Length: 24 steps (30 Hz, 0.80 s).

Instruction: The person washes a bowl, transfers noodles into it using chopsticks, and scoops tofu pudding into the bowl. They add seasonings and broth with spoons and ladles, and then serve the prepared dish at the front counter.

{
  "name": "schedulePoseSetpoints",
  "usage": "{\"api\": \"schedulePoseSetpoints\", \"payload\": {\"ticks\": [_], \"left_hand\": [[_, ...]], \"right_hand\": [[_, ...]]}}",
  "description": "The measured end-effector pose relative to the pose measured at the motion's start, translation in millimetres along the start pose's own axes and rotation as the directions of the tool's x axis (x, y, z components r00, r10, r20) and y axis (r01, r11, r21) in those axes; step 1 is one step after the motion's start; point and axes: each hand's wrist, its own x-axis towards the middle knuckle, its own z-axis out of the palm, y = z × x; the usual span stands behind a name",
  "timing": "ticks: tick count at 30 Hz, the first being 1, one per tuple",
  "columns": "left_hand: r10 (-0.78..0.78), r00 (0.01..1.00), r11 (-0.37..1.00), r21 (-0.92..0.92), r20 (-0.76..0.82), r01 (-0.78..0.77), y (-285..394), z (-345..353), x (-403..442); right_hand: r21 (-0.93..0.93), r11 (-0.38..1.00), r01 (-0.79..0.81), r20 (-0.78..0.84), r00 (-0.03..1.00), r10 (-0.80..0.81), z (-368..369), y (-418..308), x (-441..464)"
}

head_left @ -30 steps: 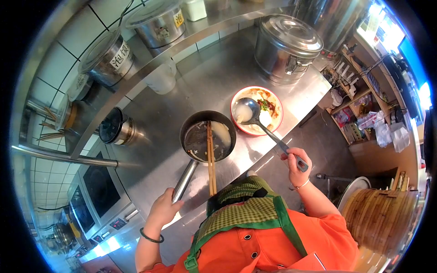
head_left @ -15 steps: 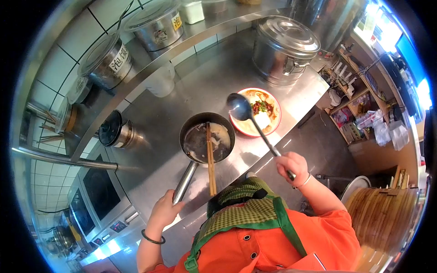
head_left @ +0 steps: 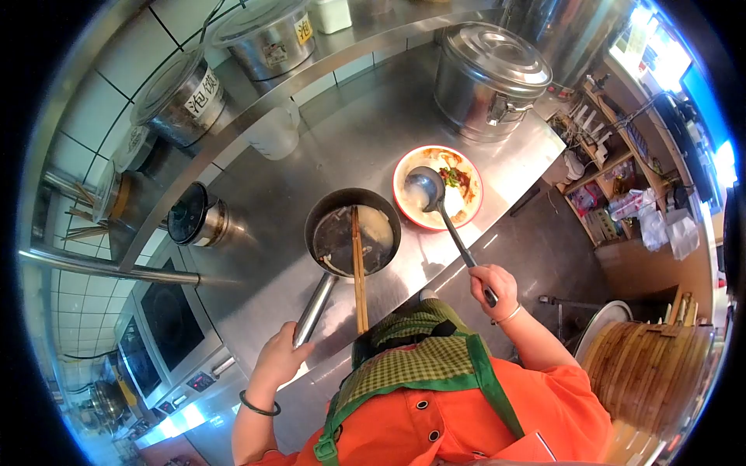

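Note:
My left hand [head_left: 284,354] is closed around the metal handle of a dark saucepan [head_left: 320,206], which stands on the steel counter. Cloudy liquid lies in the pan, and a pair of wooden chopsticks [head_left: 358,272] rests across its near rim. In my right hand [head_left: 495,290] is a ladle [head_left: 458,243] with a dark handle end, gripped from above. Its bowl is over the left side of a red-rimmed bowl [head_left: 413,220]. That bowl holds pale soup with brown sauce and green bits; whether the ladle touches it I cannot tell.
A large lidded steel pot [head_left: 488,84] stands at the counter's back right. Toward the left are a black-lidded canister [head_left: 196,215] and a clear jug [head_left: 276,135]. A steel shelf [head_left: 346,51] with labelled tubs curves overhead. Bamboo steamers [head_left: 649,373] stand at right.
My right hand has moved the ladle down and slightly right, so its bowl now overlaps the red-rimmed bowl's left side. My left hand still grips the saucepan handle.

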Motion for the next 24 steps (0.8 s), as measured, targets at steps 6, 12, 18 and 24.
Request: {"api": "schedulePoseSetpoints", "payload": {"ticks": [6, 12, 18, 24], "left_hand": [[0.015, 1.0, 1.0, 0.008, -0.014, -0.015, -3, 1, 0], [-0.001, 1.0, 1.0, 0.006, -0.002, 0.001, 0, -1, -1], [0.019, 1.0, 1.0, 0.021, 0.0, -0.019, 2, -1, 2], [-0.013, 1.0, 1.0, -0.012, 0.018, 0.013, 14, -4, 4]], "right_hand": [[-0.006, 1.0, -0.01, -0.039, 0.999, 0.01, 3, -2, -3], [0.116, 0.973, -0.198, -0.111, 0.971, 0.211, 4, -6, -8], [0.413, 0.836, -0.362, -0.117, 0.889, 0.442, -7, -17, 0], [0.22, 0.975, -0.023, 0.085, 0.996, 0.005, -20, -24, 18]]}}
